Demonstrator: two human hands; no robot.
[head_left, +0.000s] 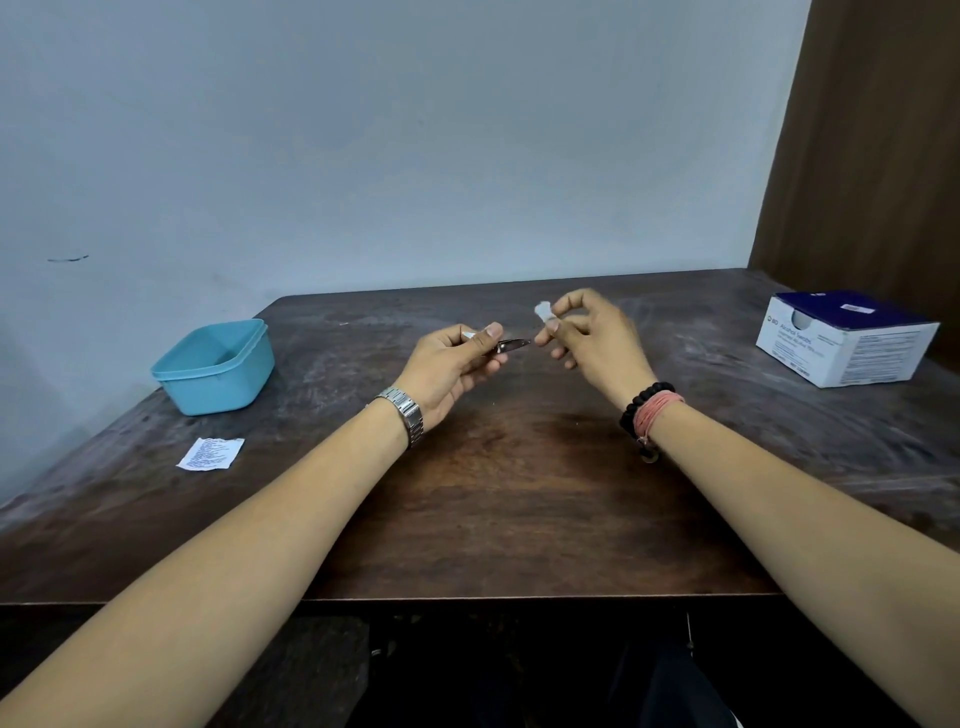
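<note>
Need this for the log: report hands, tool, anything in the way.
Left hand grips small metal tool, tip toward right hand. Right hand pinches white swab, held clear of the tip. Nothing between them; blue tub, wrapper, swab box aside.

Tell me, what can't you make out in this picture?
Head view only:
Metal tool: the left hand covers all but its tip, so its kind is unclear.
White pad: small, partly behind fingers of the right hand.
Wrapper: print too small to read.
Box: small print blurred.
Blue tub: near wall hides part of its floor.
</note>
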